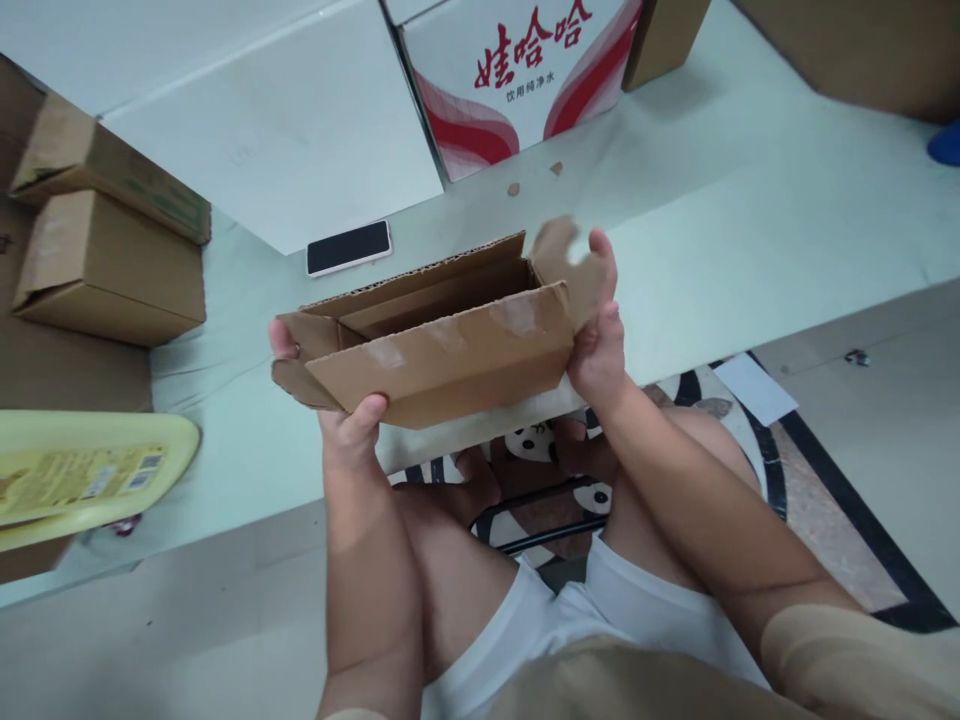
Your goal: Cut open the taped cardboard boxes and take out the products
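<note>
I hold a small open brown cardboard box (442, 355) in the air over the edge of a pale table (750, 230). My left hand (341, 415) grips its left end, thumb on the front wall and fingers behind the left flap. My right hand (600, 330) grips the right end, fingers pressed against the torn right flap. Bits of clear tape cling to the front flap. The inside of the box looks bare.
A phone (349, 247) lies screen-up behind the box. A white carton with red print (517, 80) and a large white box (277, 130) stand at the back. Brown cartons (105, 265) sit at left, a yellow tray (82, 480) near left. My knees are below.
</note>
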The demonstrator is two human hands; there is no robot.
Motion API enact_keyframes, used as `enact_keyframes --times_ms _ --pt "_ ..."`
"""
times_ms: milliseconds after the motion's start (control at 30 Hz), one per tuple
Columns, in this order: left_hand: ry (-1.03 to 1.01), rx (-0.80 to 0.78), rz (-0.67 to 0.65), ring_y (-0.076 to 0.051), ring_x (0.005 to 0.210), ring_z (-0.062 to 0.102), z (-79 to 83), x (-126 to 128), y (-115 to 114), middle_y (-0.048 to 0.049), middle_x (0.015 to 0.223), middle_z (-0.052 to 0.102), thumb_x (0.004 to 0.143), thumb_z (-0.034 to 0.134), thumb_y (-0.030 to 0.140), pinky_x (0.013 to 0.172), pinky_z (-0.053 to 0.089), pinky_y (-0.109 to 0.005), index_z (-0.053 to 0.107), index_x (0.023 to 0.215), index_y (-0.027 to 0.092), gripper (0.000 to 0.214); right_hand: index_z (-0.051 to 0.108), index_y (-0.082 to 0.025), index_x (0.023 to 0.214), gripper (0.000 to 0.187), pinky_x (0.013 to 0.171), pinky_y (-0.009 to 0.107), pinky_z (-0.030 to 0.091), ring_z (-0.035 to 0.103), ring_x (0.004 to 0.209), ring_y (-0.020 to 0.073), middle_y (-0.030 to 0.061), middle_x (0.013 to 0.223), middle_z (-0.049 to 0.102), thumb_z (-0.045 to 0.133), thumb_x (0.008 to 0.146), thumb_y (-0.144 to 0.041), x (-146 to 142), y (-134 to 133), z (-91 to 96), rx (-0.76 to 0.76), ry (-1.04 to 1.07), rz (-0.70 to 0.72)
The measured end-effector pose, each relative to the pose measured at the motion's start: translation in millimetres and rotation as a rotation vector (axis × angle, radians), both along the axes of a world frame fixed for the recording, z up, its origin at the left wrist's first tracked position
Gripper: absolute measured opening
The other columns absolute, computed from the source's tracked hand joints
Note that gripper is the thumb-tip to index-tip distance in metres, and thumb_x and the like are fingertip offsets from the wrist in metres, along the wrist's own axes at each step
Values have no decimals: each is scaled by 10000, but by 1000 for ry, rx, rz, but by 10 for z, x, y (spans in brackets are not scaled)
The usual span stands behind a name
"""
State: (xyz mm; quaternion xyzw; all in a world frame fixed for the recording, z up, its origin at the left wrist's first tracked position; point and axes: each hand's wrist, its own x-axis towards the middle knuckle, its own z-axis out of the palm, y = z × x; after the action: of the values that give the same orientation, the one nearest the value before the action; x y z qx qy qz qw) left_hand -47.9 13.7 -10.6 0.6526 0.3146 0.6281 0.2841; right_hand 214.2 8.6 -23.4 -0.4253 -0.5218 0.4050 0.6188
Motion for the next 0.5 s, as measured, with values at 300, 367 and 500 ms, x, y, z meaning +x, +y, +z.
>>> enact_keyframes --times_ms 300,367,500 --pt "89 13 -68 -239 1456 430 -4 -96 -14 76 1559 421 633 907 371 1281 287 -525 326 1476 536 1037 460 -355 1424 704 1228 438 360 361 1504 239 -6 1552 467 277 904 -794 23 35 -68 17 26 102" --pt "64 57 -39 -248 1446 444 2 -70 18 77 1537 449 640 891 406 1259 316 -534 368 1452 517 972 439 -364 1441 702 1235 416 348 360 1507 223 -13 1570 450 278 906 -788 14 46 -86 7 59 139" --pt "-46 9 25 -254 1449 443 -5 -73 58 86 1505 484 691 820 426 1231 329 -565 384 1420 519 855 437 -355 1437 739 1193 438 395 428 1465 235 16 1579 438 240 891 -812 30 61 -129 -91 92 183"
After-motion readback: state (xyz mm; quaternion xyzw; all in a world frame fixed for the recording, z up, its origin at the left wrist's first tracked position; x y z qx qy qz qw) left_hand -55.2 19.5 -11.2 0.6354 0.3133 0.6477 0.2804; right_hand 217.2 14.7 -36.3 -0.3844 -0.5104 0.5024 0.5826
